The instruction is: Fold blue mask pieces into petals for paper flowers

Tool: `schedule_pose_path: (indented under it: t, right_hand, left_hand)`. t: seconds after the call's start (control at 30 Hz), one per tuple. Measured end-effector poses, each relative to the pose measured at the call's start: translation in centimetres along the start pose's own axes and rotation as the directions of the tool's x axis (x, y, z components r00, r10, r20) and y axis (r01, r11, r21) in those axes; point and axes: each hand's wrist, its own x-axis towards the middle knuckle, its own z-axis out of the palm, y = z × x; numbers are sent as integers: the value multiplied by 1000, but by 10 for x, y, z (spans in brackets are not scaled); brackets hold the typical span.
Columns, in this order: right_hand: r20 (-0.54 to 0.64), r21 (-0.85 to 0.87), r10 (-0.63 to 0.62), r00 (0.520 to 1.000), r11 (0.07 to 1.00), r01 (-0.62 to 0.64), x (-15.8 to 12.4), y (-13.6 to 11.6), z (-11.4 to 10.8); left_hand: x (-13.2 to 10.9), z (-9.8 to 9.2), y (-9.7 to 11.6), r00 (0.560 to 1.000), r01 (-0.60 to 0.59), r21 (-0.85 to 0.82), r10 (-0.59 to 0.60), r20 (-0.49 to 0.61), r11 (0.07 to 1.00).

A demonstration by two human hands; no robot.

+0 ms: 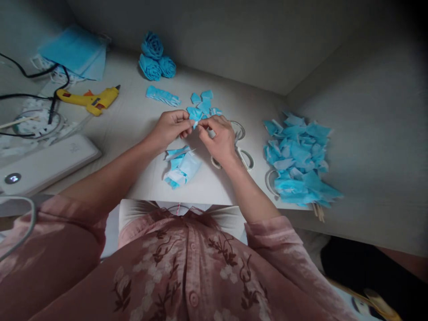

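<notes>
My left hand (171, 128) and my right hand (219, 136) meet over the table, fingers pinched on a small blue fabric piece (194, 114) with a whitish lower tip. Just beyond it lie several cut blue pieces (204, 103). A fringed blue strip (163, 96) rests to the left of these. Closer to me is a pile of blue and white fabric scraps (182, 168). Partly hidden by my right wrist are scissors with white handles (246, 158); a round ring-shaped item (238, 130) lies behind that hand.
Three blue fabric roses (153, 67) stand at the back. Left are a yellow glue gun (96, 100), stacked blue face masks (75, 51), black cables and a white power bank (50, 162). A large heap of blue fabric pieces (297, 154) sits right, near wooden sticks (318, 212).
</notes>
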Motion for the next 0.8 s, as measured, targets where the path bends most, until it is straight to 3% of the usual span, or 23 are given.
schedule_pose_path:
  t: [0.3,0.4,0.53,0.67,0.8]
  right_hand:
    - [-22,-36,-22,1000,999,21,-1,-2,-2]
    - [-29,72,3,1000,997,-1,-1,-4,-6]
    - [-81,325,132,988,940,-99,2,4,-4]
    - [78,537,174,982,822,-188,4,16,9]
    - [152,595,208,966,761,-257,4,22,16]
  left_hand:
    - [0,1,-1,1000,11,-20,-11,10,1000]
    - [1,0,-1,999,39,-58,-39,2,998]
    - [1,0,0,997,78,-102,-77,16,992]
    - [-1,1,1,997,77,-98,-74,36,992]
    - [-3,2,5,993,93,-92,-86,77,991]
